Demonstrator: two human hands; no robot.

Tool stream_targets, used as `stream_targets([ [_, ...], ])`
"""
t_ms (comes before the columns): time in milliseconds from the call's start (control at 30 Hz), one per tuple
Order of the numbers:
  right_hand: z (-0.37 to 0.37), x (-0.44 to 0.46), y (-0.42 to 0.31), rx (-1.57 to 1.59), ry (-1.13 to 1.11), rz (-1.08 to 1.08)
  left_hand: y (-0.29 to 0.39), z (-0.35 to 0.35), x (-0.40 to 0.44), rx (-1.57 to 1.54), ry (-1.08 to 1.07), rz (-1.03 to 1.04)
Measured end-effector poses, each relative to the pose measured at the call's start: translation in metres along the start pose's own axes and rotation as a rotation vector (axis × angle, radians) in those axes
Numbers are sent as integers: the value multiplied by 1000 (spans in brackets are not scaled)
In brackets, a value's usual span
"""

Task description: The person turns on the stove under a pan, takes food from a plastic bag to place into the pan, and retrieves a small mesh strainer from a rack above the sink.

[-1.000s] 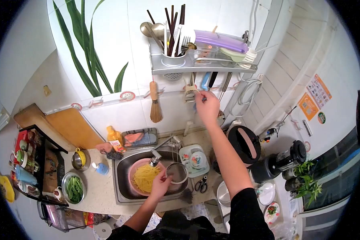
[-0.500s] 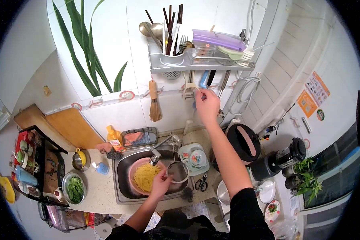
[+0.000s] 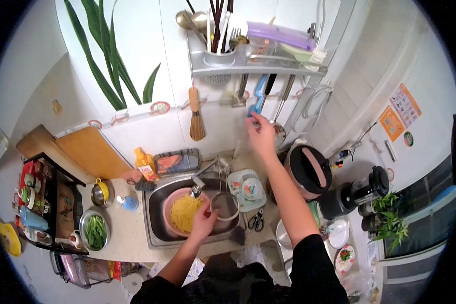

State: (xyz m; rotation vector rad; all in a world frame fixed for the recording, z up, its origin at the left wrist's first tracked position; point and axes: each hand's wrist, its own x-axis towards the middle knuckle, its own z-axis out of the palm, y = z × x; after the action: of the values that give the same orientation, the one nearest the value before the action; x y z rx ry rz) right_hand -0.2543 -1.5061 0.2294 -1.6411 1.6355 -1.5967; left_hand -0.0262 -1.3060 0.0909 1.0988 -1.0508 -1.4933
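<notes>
1. Leaning over the metal sink (image 3: 154,218), lying beneath the left hand (image 3: 204,224) and well below the right hand (image 3: 262,136).
2. Holding the right hand up under the wall shelf (image 3: 207,70), apart from its edge.
3. Minding the pink basin (image 3: 179,194) of yellow strips (image 3: 186,213), sitting in the sink just left of the left hand.
4. Pinching the round strainer (image 3: 224,205) by its rim between left thumb and fingers, extending just right of that hand; probably calling for a firm, level grip, sparing the basin any knock.
5. Bunching right fingertips at the lower end of the blue utensil (image 3: 258,96), hanging just above that hand; blurring too much to tell touching or gripping; likely rewarding careful aim, avoiding neighbouring handles.
</notes>
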Motion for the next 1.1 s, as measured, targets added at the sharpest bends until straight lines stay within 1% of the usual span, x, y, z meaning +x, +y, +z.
stream_targets([
  [67, -23, -48, 19, 59, -235, 102, -7, -2, 6, 151, -2, 67],
  [100, -38, -65, 10, -121, -376, 40, 1, 1, 6, 175, -29, 64],
  [200, -68, -119, -3, -42, -364, -90, 18, 12, 12, 335, -122, 101],
  [233, -87, -130, -26, -53, -464, 84, 36, 20, 11, 396, -163, 133],
  [300, -108, -154, -23, -334, -293, -125, 42, 33, 14, 494, -234, 211],
  [333, -120, -166, -21, -479, -209, -228, 41, 39, 16, 527, -287, 190],
  [367, -135, -178, -20, -557, -221, -214, 40, 46, 17, 561, -344, 168],
  [467, -181, -205, -39, -898, -379, -246, 34, 75, 19, 621, -529, 126],
  [500, -192, -217, -39, -889, -347, -226, 31, 87, 18, 616, -595, 124],
  [533, -204, -232, -32, -907, -363, -171, 27, 98, 16, 609, -662, 121],
  [600, -229, -269, -14, -936, -396, -56, 25, 123, 13, 683, -837, 83],
  [633, -240, -283, -18, -964, -375, -20, 26, 135, 10, 719, -924, 68],
  [700, -260, -319, -25, -935, -407, 175, 16, 155, -2, 738, -1070, 75],
  [733, -270, -338, -28, -914, -418, 269, 11, 165, -9, 703, -1092, 71],
  [767, -281, -363, -24, -911, -350, 274, 7, 175, -17, 670, -1115, 64],
  [800, -289, -386, -26, -901, -300, 380, 3, 186, -25, 639, -1139, 58],
  [833, -297, -410, -30, -890, -247, 485, -9, 191, -31, 597, -1131, 144],
  [867, -304, -435, -34, -876, -191, 591, -20, 196, -39, 560, -1101, 119],
  [900, -311, -465, -34, -846, -72, 618, -28, 202, -46, 523, -1071, 93],
  [933, -317, -491, -40, -787, 35, 696, -40, 207, -55, 486, -1043, 64],
  [967, -322, -517, -48, -726, 143, 769, -60, 207, -63, 433, -1017, -19],
  [1000, -326, -545, -56, -665, 253, 838, -63, 213, -77, 404, -1032, -137],
  [1067, -324, -604, -65, -495, 622, 795, -65, 222, -111, 359, -1050, -379],
  [1100, -318, -629, -69, -412, 823, 773, -84, 220, -125, 408, -1083, -392],
])
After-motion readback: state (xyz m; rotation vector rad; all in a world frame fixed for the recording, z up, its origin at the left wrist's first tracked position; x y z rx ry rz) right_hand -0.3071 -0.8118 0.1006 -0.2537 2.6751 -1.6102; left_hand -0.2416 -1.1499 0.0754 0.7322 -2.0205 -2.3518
